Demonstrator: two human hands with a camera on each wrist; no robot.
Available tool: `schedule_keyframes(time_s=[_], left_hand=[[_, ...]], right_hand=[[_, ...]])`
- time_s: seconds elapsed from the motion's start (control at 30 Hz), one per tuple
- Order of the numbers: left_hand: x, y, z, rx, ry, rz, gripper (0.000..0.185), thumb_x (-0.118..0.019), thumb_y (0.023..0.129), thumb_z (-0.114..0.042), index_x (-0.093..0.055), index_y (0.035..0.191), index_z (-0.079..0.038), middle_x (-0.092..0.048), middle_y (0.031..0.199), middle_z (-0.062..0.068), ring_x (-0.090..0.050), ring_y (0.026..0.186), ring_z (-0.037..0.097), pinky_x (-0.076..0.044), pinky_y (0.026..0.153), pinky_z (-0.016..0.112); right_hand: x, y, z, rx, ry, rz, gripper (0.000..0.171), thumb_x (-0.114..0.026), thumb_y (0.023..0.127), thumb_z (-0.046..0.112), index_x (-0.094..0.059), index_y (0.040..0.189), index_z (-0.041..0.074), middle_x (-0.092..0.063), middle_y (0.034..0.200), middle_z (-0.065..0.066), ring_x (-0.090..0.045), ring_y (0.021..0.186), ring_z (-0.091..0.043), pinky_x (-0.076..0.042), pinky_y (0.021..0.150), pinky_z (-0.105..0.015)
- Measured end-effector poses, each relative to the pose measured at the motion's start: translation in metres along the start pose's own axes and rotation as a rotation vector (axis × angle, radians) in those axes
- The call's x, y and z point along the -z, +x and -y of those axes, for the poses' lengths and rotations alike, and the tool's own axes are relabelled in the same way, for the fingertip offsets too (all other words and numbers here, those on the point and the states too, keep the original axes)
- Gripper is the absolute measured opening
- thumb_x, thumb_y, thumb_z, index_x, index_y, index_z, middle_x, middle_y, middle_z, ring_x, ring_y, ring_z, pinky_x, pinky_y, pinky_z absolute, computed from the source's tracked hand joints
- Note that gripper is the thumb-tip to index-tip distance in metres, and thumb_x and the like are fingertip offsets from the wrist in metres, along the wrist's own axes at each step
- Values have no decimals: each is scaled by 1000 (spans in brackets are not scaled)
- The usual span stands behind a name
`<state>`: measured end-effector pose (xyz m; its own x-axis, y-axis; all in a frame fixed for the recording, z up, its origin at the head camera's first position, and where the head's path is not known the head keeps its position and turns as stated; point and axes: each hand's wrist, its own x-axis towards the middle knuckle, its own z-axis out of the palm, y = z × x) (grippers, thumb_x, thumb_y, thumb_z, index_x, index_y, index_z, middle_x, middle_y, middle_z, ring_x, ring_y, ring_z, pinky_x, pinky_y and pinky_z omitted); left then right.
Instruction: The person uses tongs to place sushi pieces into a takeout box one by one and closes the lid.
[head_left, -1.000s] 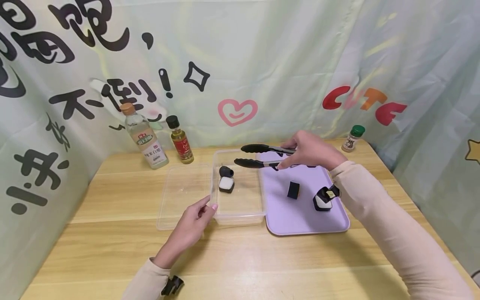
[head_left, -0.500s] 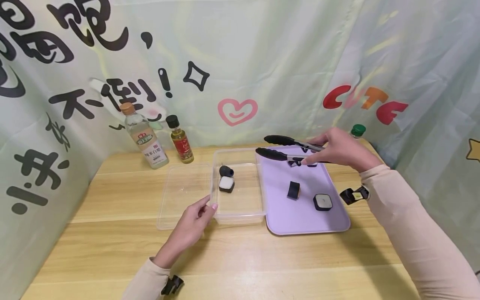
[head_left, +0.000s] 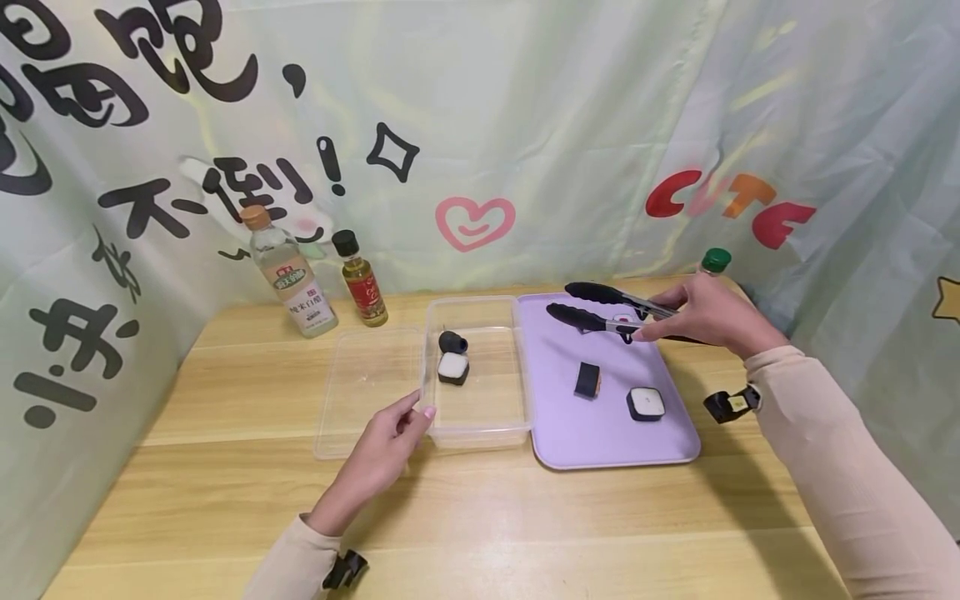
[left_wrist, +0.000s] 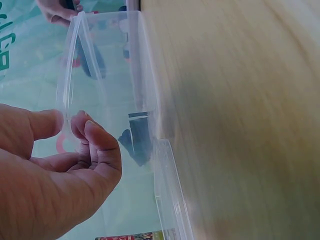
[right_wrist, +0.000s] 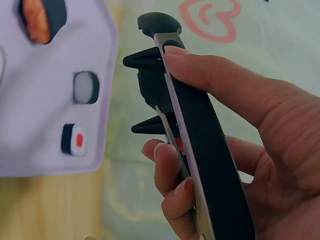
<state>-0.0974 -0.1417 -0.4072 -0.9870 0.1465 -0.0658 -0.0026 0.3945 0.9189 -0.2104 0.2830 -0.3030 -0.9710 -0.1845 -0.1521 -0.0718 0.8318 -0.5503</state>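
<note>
My left hand (head_left: pixel 381 450) pinches the left rim of a clear plastic container (head_left: pixel 480 432) between thumb and fingers; the left wrist view shows that wall (left_wrist: pixel 107 95) up close. Inside lie a round black sushi roll (head_left: pixel 452 342) and a white-topped sushi piece (head_left: pixel 453 367). My right hand (head_left: pixel 708 312) grips a pair of tongs (head_left: pixel 577 317) over the back of the lilac tray (head_left: pixel 592 446). The black tong tips stand apart with nothing between them. On the tray sit a black-wrapped sushi roll (head_left: pixel 587 380), a square white-topped one (head_left: pixel 646 404) and, at the back, a red-centred piece (right_wrist: pixel 79 140) and a small whitish one (right_wrist: pixel 86 87).
Left of the container lies its clear lid (head_left: pixel 367 392). Behind stand a tall vinegar bottle (head_left: pixel 292 287) and a small oil bottle (head_left: pixel 364 283). A green-capped shaker (head_left: pixel 716 261) is partly hidden behind my right hand. A printed curtain (head_left: pixel 570 150) closes off the table's back.
My right hand has carried the spread tongs rightward, from over the container to over the tray's back. My left hand and the sushi pieces have stayed in place.
</note>
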Motion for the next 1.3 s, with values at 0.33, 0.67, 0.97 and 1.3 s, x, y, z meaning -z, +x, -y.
schedule_keyframes(time_s=[0.33, 0.67, 0.97, 1.3], left_hand=[[0, 0, 1, 4, 11, 3, 59, -56, 106, -29, -41, 151, 5, -57, 82, 13, -46, 61, 12, -38, 48, 24], [0, 0, 2, -2, 1, 1, 57, -57, 106, -28, -42, 151, 4, -57, 82, 12, -47, 62, 13, -39, 48, 24], [0, 0, 3, 3, 2, 2, 59, -57, 106, -30, -41, 151, 5, -57, 82, 12, -47, 63, 13, -38, 49, 24], [-1, 0, 2, 0, -1, -1, 60, -57, 106, -30, -41, 151, 5, -57, 82, 10, -46, 61, 13, -37, 48, 25]], right_hand=[[-11, 3, -25, -28, 46, 5, 84, -91, 73, 45, -63, 130, -10, -61, 129, -30, -51, 121, -41, -48, 94, -54], [-19, 4, -34, -62, 100, 11, 82, -91, 75, 40, -61, 132, -12, -39, 147, -34, -40, 126, -40, -39, 100, -55], [-24, 7, -41, -82, 119, 19, 80, -90, 76, 38, -61, 131, -12, -39, 150, -35, -39, 132, -42, -36, 105, -60], [-26, 7, -44, -90, 120, 16, 80, -90, 77, 37, -60, 131, -14, -52, 139, -34, -46, 129, -44, -38, 105, -60]])
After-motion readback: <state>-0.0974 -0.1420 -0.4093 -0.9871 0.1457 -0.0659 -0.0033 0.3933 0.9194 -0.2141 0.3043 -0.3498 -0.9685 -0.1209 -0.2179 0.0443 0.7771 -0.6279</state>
